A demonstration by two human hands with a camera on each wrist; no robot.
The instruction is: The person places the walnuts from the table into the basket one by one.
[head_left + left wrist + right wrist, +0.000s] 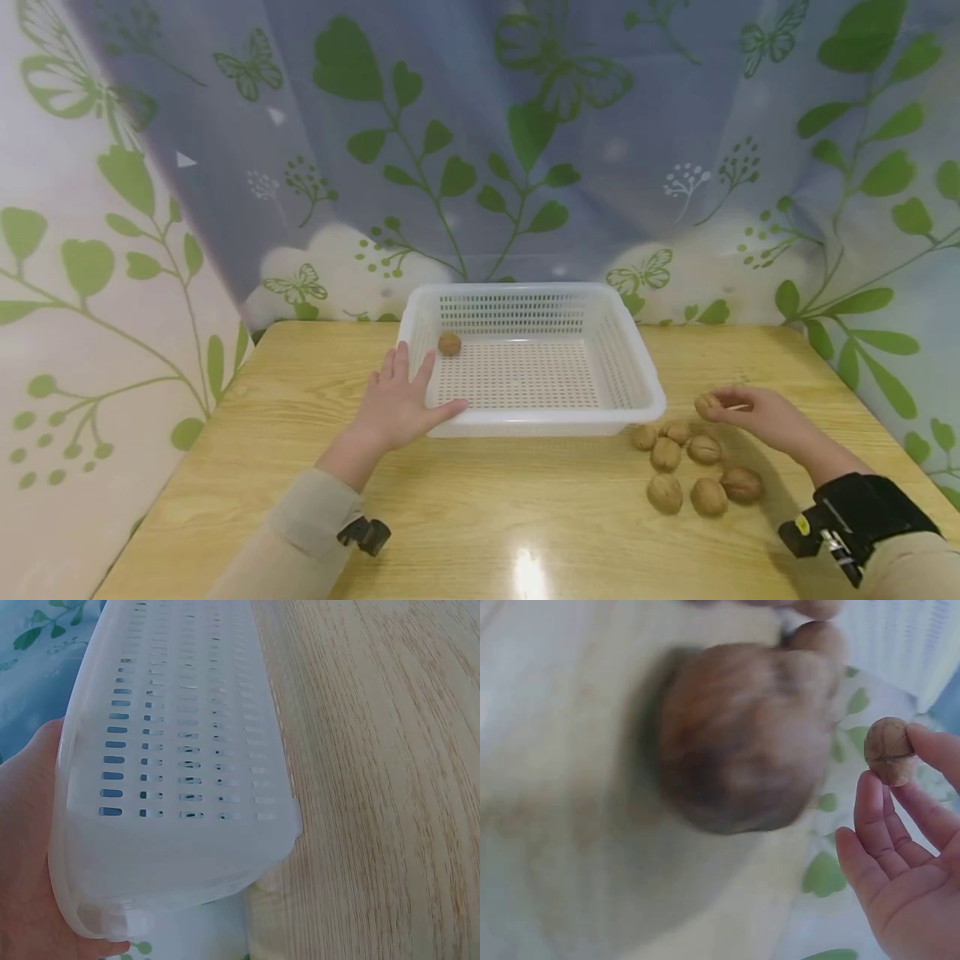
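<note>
A white plastic basket [517, 421] with slotted walls stands on the table, a single walnut [449, 343] lying in its back left corner. My left hand [401, 408] rests on the basket's front left corner with fingers spread and fairly straight; the left wrist view shows it along the rim [64, 825]. To the right of the basket, my right hand [765, 421] pinches a walnut [890, 750] between thumb and fingertips, above the table. Just below that hand lies a loose group of several walnuts [666, 454]. One of them looms large and blurred in the right wrist view.
The light wooden table [525, 508] reaches back to a leaf-and-butterfly patterned curtain [480, 167] behind the basket. More patterned cloth hangs at the left and right sides. A dark strapped device [862, 517] sits on my right wrist.
</note>
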